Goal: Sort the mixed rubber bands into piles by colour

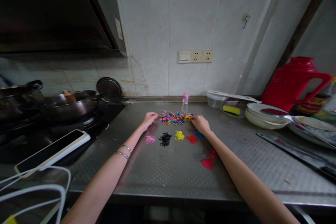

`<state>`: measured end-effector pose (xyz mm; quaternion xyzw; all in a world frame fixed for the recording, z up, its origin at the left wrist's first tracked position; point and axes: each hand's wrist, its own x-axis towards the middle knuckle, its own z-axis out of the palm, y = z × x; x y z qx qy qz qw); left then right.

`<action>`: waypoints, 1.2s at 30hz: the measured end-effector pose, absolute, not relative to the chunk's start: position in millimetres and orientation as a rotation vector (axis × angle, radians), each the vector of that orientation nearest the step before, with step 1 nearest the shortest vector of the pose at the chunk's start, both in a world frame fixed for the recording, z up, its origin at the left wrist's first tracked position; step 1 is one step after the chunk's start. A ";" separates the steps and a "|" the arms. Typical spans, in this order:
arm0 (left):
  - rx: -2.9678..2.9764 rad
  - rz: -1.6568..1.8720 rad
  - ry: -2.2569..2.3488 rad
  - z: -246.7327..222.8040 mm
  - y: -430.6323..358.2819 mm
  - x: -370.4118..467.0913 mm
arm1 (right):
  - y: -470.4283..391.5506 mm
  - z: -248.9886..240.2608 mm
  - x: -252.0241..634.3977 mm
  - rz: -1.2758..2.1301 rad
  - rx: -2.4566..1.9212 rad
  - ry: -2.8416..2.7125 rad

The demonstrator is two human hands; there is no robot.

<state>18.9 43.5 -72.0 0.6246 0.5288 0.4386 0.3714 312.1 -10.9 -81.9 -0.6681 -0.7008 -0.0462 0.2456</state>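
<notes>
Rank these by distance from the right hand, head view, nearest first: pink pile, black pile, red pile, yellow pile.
From the right hand:
1. Red pile: near side of the hand, slightly left.
2. Yellow pile: left of the red.
3. Black pile: left of the yellow.
4. Pink pile: leftmost of the four.

Room in front, crowding at both sides.
Between left forearm and right forearm, a hand could cross the worktop below the small piles, skirting the red patch. The bottle blocks just behind the heap; bowls and a flask hem the right, a pan and cables the left.
</notes>
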 end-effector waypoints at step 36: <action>1.602 1.132 1.365 -67.4 34.7 19.4 | -30.9 -53.9 262.8 0.367 -1.211 -2.042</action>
